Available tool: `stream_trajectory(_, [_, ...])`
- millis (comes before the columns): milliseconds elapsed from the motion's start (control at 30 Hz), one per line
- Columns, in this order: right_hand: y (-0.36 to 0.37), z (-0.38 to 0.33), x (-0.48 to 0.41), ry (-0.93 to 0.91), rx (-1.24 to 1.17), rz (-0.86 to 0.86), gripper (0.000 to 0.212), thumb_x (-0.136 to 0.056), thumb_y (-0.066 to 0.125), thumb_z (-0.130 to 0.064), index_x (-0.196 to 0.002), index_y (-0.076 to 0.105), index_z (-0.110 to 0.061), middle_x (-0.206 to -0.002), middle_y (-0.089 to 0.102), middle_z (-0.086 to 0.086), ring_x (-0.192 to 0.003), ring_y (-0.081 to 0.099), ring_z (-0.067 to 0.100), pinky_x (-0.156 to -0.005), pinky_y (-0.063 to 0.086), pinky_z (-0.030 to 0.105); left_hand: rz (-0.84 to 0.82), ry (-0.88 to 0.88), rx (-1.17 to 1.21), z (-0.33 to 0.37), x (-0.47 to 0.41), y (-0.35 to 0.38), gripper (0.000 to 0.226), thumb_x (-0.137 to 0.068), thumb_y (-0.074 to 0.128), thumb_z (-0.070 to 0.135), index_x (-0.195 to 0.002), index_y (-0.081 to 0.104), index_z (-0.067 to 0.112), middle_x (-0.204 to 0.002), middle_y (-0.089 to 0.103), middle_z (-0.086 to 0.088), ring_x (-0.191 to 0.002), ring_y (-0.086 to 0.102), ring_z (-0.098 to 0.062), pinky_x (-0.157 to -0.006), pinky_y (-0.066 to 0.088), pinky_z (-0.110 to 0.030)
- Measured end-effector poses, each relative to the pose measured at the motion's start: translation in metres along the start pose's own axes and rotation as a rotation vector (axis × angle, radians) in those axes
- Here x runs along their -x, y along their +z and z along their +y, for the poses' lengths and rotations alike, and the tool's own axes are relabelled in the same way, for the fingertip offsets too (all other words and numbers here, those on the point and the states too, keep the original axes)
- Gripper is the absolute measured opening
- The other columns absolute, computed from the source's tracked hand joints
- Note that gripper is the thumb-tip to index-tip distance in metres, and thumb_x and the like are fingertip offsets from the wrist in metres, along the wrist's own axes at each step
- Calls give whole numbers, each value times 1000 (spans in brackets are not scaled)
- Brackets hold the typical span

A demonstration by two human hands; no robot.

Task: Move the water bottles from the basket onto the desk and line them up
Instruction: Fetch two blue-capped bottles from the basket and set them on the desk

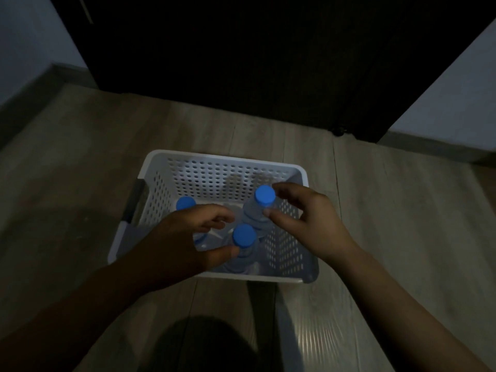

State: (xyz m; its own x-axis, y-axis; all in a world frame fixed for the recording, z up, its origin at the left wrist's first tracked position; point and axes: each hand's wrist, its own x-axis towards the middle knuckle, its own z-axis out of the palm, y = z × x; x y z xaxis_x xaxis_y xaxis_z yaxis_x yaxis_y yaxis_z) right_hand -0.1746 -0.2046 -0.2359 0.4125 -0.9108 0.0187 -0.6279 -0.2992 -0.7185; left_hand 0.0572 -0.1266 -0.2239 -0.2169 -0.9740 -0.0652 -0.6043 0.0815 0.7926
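A white perforated basket (222,162) stands on the wooden floor and holds three clear water bottles with blue caps. My right hand (308,221) curls around the neck of the right bottle (264,196), thumb and fingers on either side just below its cap. My left hand (188,237) reaches in over the basket's left side, its thumb and fingers spread around the front bottle (243,235), touching its neck. The third bottle (185,203) stands at the left, mostly hidden behind my left hand. No desk is in view.
A dark door or cabinet front (255,63) rises just behind the basket. Pale walls with grey skirting stand at the left (26,49) and the right (456,98). The scene is dim. Wooden floor (389,210) surrounds the basket.
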Motion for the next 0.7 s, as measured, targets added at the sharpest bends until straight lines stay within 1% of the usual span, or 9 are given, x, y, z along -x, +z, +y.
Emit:
stream_trajectory(33, [2, 1, 0, -11, -10, -8, 52, -81, 65, -46, -128, 57, -24, -123, 62, -14, -111, 56, -3, -96, 47, 21, 8, 32, -3, 2, 1, 3, 57, -66, 72, 57, -116, 56, 36, -115, 58, 27, -108, 55, 10, -88, 49, -12])
stream_trajectory(100, [6, 1, -1, -19, -39, -21, 47, -82, 65, -43, -126, 57, -29, -122, 62, -17, -111, 55, -4, -95, 48, 21, 26, 130, -26, 3, 0, 10, 52, -70, 63, 58, -116, 54, 36, -113, 56, 30, -109, 53, 12, -89, 45, -6])
stream_trajectory(133, [8, 0, -2, -18, -54, -27, 46, -82, 65, -43, -125, 56, -30, -122, 62, -17, -112, 55, -4, -95, 48, 22, 29, 167, -32, 3, -1, 13, 50, -72, 61, 56, -116, 54, 33, -113, 57, 28, -109, 54, 11, -91, 44, -6])
stream_trajectory(233, [12, -2, -6, -29, -88, -49, 42, -83, 66, -41, -122, 57, -30, -120, 62, -18, -111, 56, -5, -94, 46, 17, 58, 234, 16, -1, -4, 20, 45, -76, 67, 44, -114, 60, 22, -111, 63, 17, -105, 57, 7, -91, 45, -9])
stream_trajectory(300, [13, -4, -9, -42, -119, -48, 38, -83, 68, -38, -118, 59, -30, -115, 63, -21, -109, 57, -8, -92, 46, 13, 80, 272, 38, -2, -6, 25, 43, -76, 69, 40, -112, 62, 18, -110, 62, 16, -105, 57, 7, -91, 44, -8])
stream_trajectory(400, [16, -5, -12, -46, -189, -41, 36, -82, 70, -34, -116, 60, -30, -112, 64, -22, -108, 57, -8, -91, 46, 10, 94, 257, 65, -4, -8, 32, 43, -75, 68, 42, -111, 62, 18, -110, 61, 17, -106, 55, 8, -92, 41, -6])
stream_trajectory(500, [20, -4, -15, -49, -234, -37, 35, -83, 71, -30, -116, 61, -27, -113, 65, -17, -109, 58, -5, -92, 47, 11, 110, 242, 87, -8, -10, 37, 39, -75, 69, 41, -105, 63, 18, -106, 64, 13, -101, 58, 3, -90, 45, -12])
stream_trajectory(600, [22, -3, -15, -58, -300, -24, 28, -86, 67, -21, -113, 60, -26, -107, 64, -21, -105, 59, -6, -86, 46, 7, 133, 205, 39, -12, -10, 42, 34, -73, 68, 46, -95, 65, 20, -98, 60, 11, -93, 57, -2, -83, 47, -17])
stream_trajectory(700, [24, -1, -14, -29, -392, 7, 24, -88, 65, -15, -110, 62, -23, -104, 67, -15, -102, 62, -2, -83, 49, 10, 164, 171, 34, -16, -10, 46, 35, -72, 66, 47, -92, 68, 18, -97, 57, 11, -92, 56, -4, -84, 46, -16])
